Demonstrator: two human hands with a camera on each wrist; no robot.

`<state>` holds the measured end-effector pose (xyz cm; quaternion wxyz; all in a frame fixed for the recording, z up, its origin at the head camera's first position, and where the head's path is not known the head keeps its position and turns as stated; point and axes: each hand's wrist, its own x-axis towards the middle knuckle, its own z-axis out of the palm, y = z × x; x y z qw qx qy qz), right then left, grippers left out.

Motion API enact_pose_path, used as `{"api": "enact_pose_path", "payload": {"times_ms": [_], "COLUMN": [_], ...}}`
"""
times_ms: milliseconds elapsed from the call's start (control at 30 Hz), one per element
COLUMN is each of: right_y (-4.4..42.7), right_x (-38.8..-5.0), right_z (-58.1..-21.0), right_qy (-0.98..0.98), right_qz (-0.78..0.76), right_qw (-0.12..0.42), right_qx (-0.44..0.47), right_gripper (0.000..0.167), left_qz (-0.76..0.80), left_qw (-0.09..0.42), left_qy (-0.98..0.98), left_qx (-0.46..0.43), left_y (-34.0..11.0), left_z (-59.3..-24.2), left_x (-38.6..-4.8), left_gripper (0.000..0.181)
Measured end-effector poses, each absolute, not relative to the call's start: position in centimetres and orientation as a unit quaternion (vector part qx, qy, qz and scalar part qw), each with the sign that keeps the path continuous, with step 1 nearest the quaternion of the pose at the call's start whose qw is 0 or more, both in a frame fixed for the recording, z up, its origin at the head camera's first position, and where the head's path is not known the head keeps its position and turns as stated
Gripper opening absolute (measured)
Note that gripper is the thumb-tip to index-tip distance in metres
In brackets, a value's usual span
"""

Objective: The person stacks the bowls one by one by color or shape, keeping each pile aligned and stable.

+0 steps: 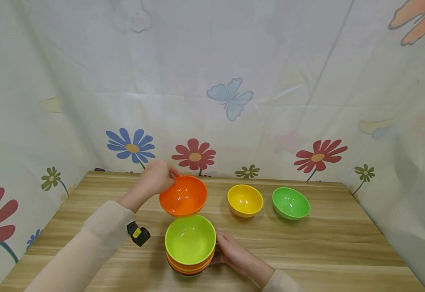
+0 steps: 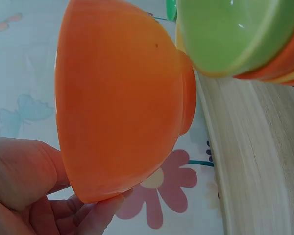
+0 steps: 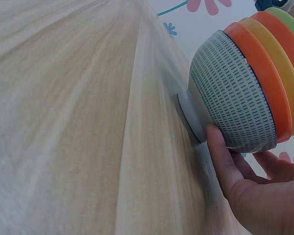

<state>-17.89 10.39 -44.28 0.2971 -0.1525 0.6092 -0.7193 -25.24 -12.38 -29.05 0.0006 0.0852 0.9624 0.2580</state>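
Note:
My left hand (image 1: 158,177) pinches the rim of an orange bowl (image 1: 184,196), thumb on one side and fingers on the other. The bowl is held in the air just behind a stack of bowls, its hollow partly facing me. A lime-green bowl (image 1: 190,240) tops that stack, with orange and yellow bowls under it. At the bottom is a white bowl with a green dash pattern (image 3: 230,93), best seen in the right wrist view. My right hand (image 1: 234,255) rests against the stack's right side, its thumb and fingers spread along the lower bowls.
A yellow bowl (image 1: 245,200) and a green bowl (image 1: 291,203) stand side by side on the wooden table (image 1: 325,243), right of the orange one. Behind the table hangs a white curtain (image 1: 289,81) with flowers and a butterfly. A black device with a yellow label (image 1: 138,233) shows at my left wrist.

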Motion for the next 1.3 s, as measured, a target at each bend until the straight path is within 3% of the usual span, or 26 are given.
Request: {"api": "enact_pose_path", "payload": {"times_ms": [633, 1300], "right_y": [10.4, 10.5], "right_x": [-17.8, -17.7], "right_z": [-44.2, -44.2], "right_qy": [0.613, 0.606], "right_qz": [-0.717, -0.719], "right_qw": [0.292, 0.299], "right_qx": [-0.154, -0.164], "right_gripper": [0.060, 0.058], "left_qz": [0.255, 0.237], "left_qw": [0.028, 0.042], "left_qy": [0.957, 0.956], "left_qx": [0.138, 0.165], "left_y": [-10.5, -9.9], "left_z": [-27.9, -29.5], "left_x": [-23.2, -21.3], "left_gripper": [0.020, 0.017]}}
